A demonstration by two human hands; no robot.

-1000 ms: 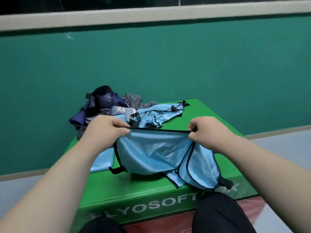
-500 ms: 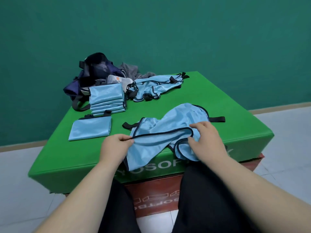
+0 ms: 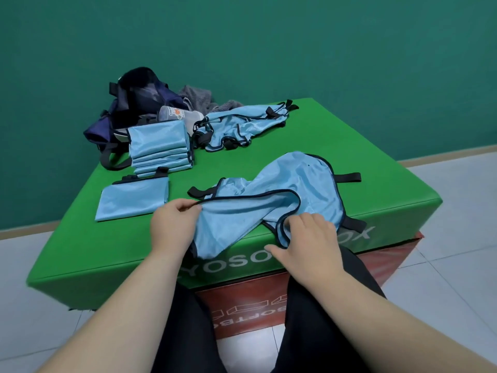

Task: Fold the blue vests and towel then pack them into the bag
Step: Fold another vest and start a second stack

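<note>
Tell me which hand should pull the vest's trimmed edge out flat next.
Left, likely: the left hand pinches the vest by its black-trimmed edge, while the right hand sits on bunched cloth, its hold unclear.
</note>
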